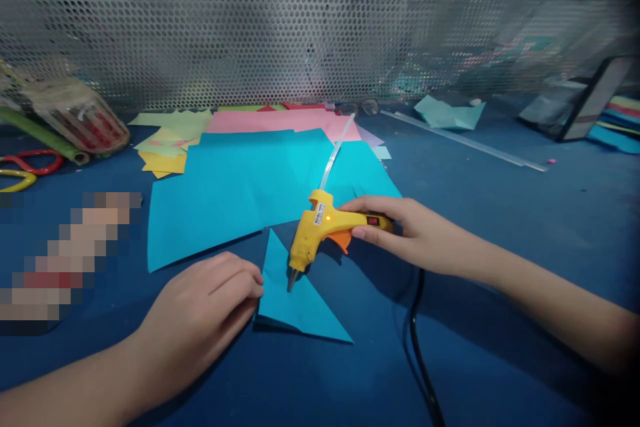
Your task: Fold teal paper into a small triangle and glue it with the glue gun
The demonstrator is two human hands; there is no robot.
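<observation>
My right hand [400, 233] is closed around the handle of a yellow hot glue gun [313, 233] with an orange trigger. Its metal nozzle points down at a folded blue paper triangle [295, 307]; whether the tip touches the paper I cannot tell. A clear glue stick [336, 157] juts out of the gun's back end. On the left edge of the triangle, my left hand [215, 300] pinches the paper between thumb and fingers, with the fingertips partly hidden. Large blue paper sheets [240, 180] lie just behind the gun.
Pink sheets [270, 121] and yellow scraps [167, 147] lie behind the blue sheets. Spare glue sticks [465, 140] and a folded pale paper [447, 113] are farther right. A jar [80, 110] and scissors [35, 163] stand left. A black cord [417, 333] trails toward me. A perforated metal screen [300, 27] closes the back.
</observation>
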